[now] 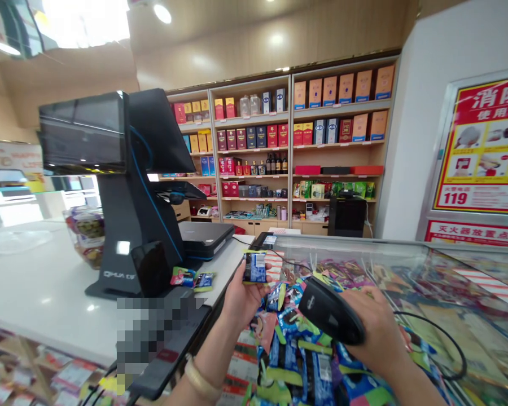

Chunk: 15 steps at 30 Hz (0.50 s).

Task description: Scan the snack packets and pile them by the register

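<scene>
A small blue and black snack packet [254, 267] is gripped in my left hand [244, 296], its barcode side facing up toward me. My right hand [376, 327] is wrapped around a black barcode scanner [331, 310], whose head points left toward the packet, with a gap between them. A dark cable loops from the scanner's handle on the right. Beneath both hands lies a pile of similar blue and green snack packets [298, 361] on the glass counter. Two more packets [193, 279] rest on the white counter near the register.
A black point-of-sale terminal [122, 225] stands on the white counter [34, 270] at left, with a flat black device [205, 239] behind it. The glass display counter [461, 316] extends right. Shelves of boxed goods [254, 138] line the back wall.
</scene>
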### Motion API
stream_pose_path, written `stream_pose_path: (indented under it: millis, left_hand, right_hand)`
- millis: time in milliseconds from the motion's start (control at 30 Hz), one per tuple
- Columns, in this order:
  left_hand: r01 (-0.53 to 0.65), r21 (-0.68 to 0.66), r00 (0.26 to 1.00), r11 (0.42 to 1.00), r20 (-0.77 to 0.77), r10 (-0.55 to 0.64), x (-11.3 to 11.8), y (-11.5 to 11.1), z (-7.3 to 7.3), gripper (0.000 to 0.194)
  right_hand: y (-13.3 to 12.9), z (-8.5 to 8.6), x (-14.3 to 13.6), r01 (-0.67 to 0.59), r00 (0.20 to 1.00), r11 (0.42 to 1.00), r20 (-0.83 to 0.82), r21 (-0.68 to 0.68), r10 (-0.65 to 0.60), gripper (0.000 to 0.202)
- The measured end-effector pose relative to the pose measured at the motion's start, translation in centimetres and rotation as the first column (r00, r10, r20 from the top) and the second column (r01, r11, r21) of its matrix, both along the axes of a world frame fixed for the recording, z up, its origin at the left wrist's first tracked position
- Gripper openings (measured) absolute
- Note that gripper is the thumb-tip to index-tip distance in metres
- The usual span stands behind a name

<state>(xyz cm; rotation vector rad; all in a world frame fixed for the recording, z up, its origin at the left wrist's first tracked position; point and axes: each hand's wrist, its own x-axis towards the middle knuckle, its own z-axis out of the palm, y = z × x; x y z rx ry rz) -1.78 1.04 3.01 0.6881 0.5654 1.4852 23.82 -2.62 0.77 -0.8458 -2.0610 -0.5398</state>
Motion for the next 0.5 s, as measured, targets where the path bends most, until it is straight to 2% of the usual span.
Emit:
stream_pose_path:
  millis: [100, 200, 500]
  left_hand:
    - [0.007, 0.055, 0.996, 0.998, -0.094, -0.002, 0.7, -0.2, -1.2, 0.033]
    - [0.045, 0.089, 0.981, 0.995, -0.194, -0.027, 0.8, -0.5, -1.9, 0.036]
    - [0.084, 0.077, 0.948, 0.993, -0.313, -0.056, 1.0, -1.2, -1.8, 0.043]
  right_hand:
    - [-0.3, 0.1, -0.3, 0.011, 0.999, 0.999, -0.038, -0.04, -0.012, 0.01]
    - [-0.5, 0.3, -0.5, -0.013, 1.0, 0.998, -0.02, -0.065, 0.012, 0.012]
    - [-1.2, 0.8, -1.5, -0.022, 0.995, 0.994, -0.096, -0.105, 0.012, 0.002]
